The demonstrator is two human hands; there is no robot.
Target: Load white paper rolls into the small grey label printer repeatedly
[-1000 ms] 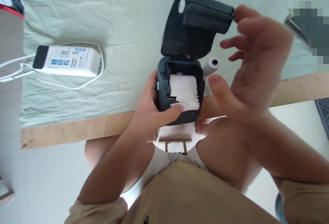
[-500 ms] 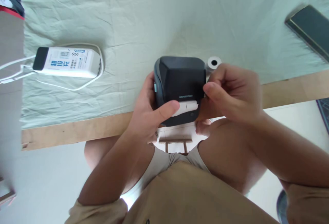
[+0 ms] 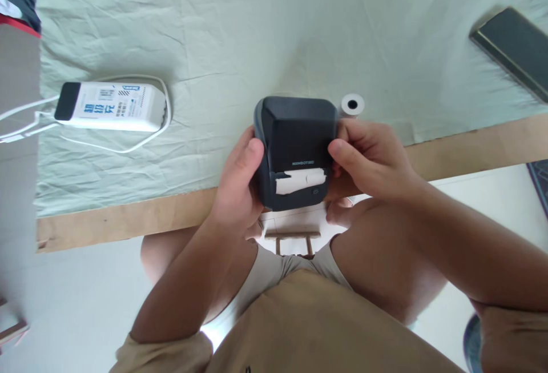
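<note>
A black label printer is held between both hands over the table's front edge. White paper with a torn edge sticks out of its front slot. My left hand is closed round the printer's left side, the thumb resting along that edge. My right hand grips the right side, thumb on the near face and fingers curled at the edge. Just behind the printer's right side a white paper roll with a dark core stands on the cloth, partly hidden by the printer and my right hand.
A pale green cloth covers the table, whose wooden edge runs along the front. At the left lies a white power strip with looped white cables. A dark flat case lies at the far right. Below is a wooden stool.
My left thumb has moved off the paper to the printer's left edge, so more paper shows. My right hand has shifted slightly left, against the printer's side.
</note>
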